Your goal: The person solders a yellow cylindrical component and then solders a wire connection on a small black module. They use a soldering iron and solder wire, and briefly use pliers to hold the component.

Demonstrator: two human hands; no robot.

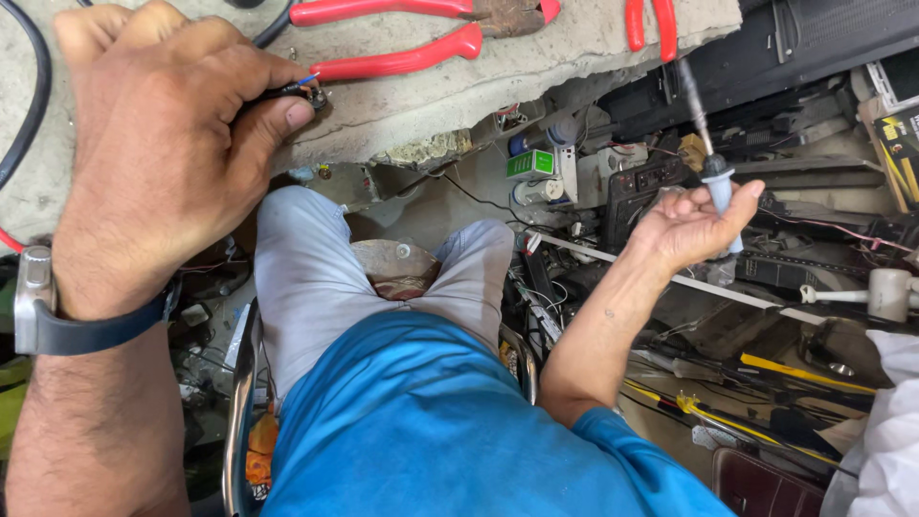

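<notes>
Head view: we look straight down over our own blue shirt (pixel 431 421) and grey trousers (pixel 316 278), seated at a worn workbench (pixel 536 67).
Left hand: our left hand (pixel 163 144), a wristwatch (pixel 48 306) on its wrist, rests on the bench with thumb and forefinger pinched together on a small component (pixel 308 94) that has a thin wire at its tip; we judge the pinch keeps the part steady against the bench surface.
Right hand: our right hand (pixel 694 225) is raised beside the bench, fingers curled around the pale handle of a soldering iron (pixel 713 172), tip pointing up and away, which we judge keeps the hot end clear of us.
Separation: the two hands are well apart, iron far from the component.
Bench top: red-handled pliers (pixel 402 38) lie just beyond the component, within reach; a black cable (pixel 33 96) curves past the left hand.
Below: cluttered parts and tools (pixel 766 316) crowd the floor.
</notes>
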